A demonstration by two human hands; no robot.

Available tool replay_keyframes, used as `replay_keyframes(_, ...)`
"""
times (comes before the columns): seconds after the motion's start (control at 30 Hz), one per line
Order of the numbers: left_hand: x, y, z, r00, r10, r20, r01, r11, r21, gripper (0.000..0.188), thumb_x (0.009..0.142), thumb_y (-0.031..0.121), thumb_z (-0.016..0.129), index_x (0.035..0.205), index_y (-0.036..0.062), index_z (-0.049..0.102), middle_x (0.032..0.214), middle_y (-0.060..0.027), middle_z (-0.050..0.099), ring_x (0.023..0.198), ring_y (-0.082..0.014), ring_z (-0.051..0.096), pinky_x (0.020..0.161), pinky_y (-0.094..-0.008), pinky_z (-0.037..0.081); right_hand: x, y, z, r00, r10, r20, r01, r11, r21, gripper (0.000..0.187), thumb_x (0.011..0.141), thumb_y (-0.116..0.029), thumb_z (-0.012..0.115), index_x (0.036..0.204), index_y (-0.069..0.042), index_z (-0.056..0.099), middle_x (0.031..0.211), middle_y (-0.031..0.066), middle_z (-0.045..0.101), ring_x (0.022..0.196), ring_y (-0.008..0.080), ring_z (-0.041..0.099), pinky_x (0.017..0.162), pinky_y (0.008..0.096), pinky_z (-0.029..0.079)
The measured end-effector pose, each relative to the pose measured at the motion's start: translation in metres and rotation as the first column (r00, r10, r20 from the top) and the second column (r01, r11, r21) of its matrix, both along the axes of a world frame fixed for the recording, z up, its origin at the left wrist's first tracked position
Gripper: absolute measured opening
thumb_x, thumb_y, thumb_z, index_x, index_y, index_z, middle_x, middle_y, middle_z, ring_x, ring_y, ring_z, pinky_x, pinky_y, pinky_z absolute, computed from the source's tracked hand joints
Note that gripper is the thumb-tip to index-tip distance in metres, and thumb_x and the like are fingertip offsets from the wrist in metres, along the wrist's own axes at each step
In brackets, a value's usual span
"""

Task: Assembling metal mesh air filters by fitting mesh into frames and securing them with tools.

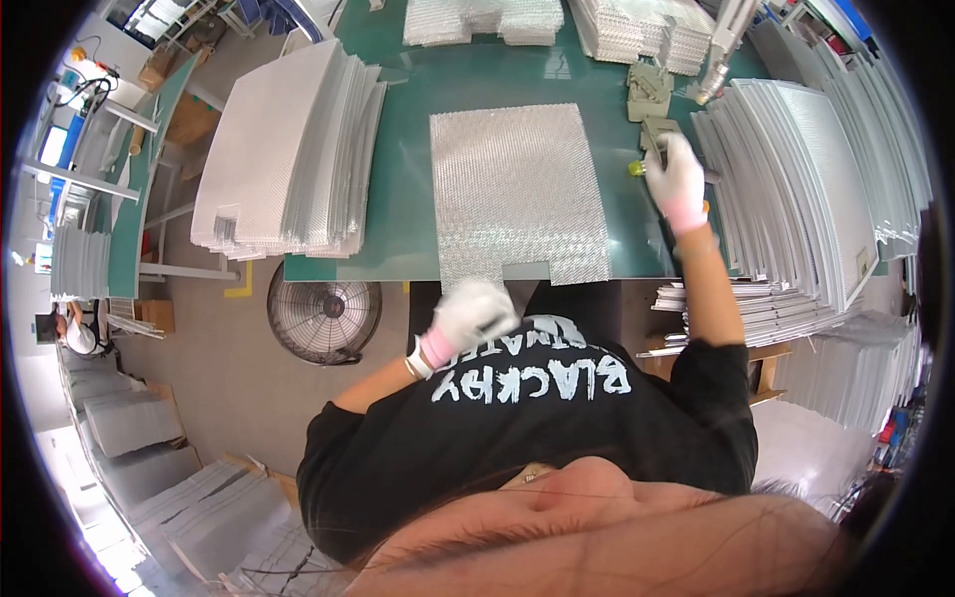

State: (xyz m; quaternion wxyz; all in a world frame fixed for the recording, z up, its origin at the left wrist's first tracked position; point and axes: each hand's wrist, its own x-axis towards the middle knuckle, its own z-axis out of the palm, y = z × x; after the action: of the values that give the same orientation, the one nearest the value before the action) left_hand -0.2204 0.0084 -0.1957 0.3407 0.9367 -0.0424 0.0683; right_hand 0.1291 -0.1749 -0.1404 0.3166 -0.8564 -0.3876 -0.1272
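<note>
A silver mesh panel [517, 189] lies flat on the green table [408, 129] in front of me, with a notch in its near edge. My left hand [473, 318], in a white glove, is by the panel's near left corner, close to my shirt. Motion blurs its fingers, and whether it touches the panel is unclear. Over the table's right side, my gloved right hand [678, 184] is closed beside a grey-green block-shaped holder [661, 131]. A small yellow-green piece [637, 168] shows at its fingers. What the hand grips is mostly hidden.
A tall stack of mesh panels [279, 149] stands left, and another leans at right [786, 179]. More stacks [482, 20] lie along the far side. A second grey-green holder [649, 92] sits near a metal arm [726, 50]. A floor fan [324, 310] stands below the table's left edge.
</note>
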Motion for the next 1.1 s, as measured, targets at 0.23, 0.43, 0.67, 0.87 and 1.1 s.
replay_keyframes(0.23,0.005,-0.035,-0.071,0.813,0.147,-0.563,-0.496,-0.332,-0.803,0.039,0.101,0.031,0.057,0.115,-0.0055,0.055,0.110,-0.0160,0.061,0.101,-0.0264,0.063,0.090,-0.0402,0.053,-0.220,-0.033,-0.097,-0.120,0.402,-0.908,-0.056,0.910,0.411,0.031,0.098,-0.011,0.056,0.125,-0.001,0.047,0.104,0.0084,0.066,0.094,0.0163,0.067,0.084,0.0325,0.056)
replay_keyframes(0.43,0.005,-0.039,-0.086,0.747,0.313,-0.587,-0.515,-0.287,-0.808,0.029,0.096,0.019,0.065,0.103,-0.0085,0.064,0.100,-0.0134,0.067,0.092,-0.0218,0.067,0.084,-0.0385,0.057,-0.226,-0.007,-0.134,-0.315,0.576,-0.754,0.297,0.815,0.498,0.031,0.100,-0.018,0.056,0.124,0.000,0.049,0.105,0.0093,0.064,0.083,0.0167,0.066,0.073,0.0315,0.058)
replay_keyframes(0.67,0.002,-0.046,-0.085,0.748,0.338,-0.571,-0.523,-0.229,-0.821,0.029,0.096,0.021,0.065,0.101,-0.0079,0.065,0.096,-0.0114,0.068,0.088,-0.0193,0.067,0.081,-0.0359,0.058,-0.228,-0.010,-0.112,-0.063,0.397,-0.915,0.093,0.916,0.391,0.026,0.098,-0.019,0.057,0.111,0.003,0.057,0.089,0.0095,0.066,0.069,0.0160,0.066,0.062,0.0282,0.056)
replay_keyframes(0.87,0.001,-0.055,-0.085,0.740,0.227,-0.633,-0.656,0.032,-0.754,0.037,0.096,0.032,0.065,0.096,-0.0046,0.067,0.087,-0.0060,0.067,0.072,-0.0109,0.060,0.066,-0.0266,0.052,-0.231,-0.006,-0.118,0.146,0.346,-0.927,0.011,0.936,0.351,0.024,0.098,-0.022,0.059,0.094,0.002,0.062,0.077,0.0055,0.064,0.064,0.0106,0.060,0.057,0.0266,0.050)
replay_keyframes(1.1,0.004,-0.050,-0.081,0.741,0.167,-0.650,-0.671,0.205,-0.712,0.040,0.098,0.037,0.061,0.097,-0.0027,0.067,0.077,-0.0061,0.067,0.064,-0.0089,0.057,0.055,-0.0227,0.045,-0.229,-0.019,-0.139,0.149,0.259,-0.954,0.514,0.804,0.298,0.024,0.099,-0.027,0.060,0.090,-0.005,0.057,0.079,0.0000,0.060,0.066,0.0054,0.054,0.061,0.0233,0.046)
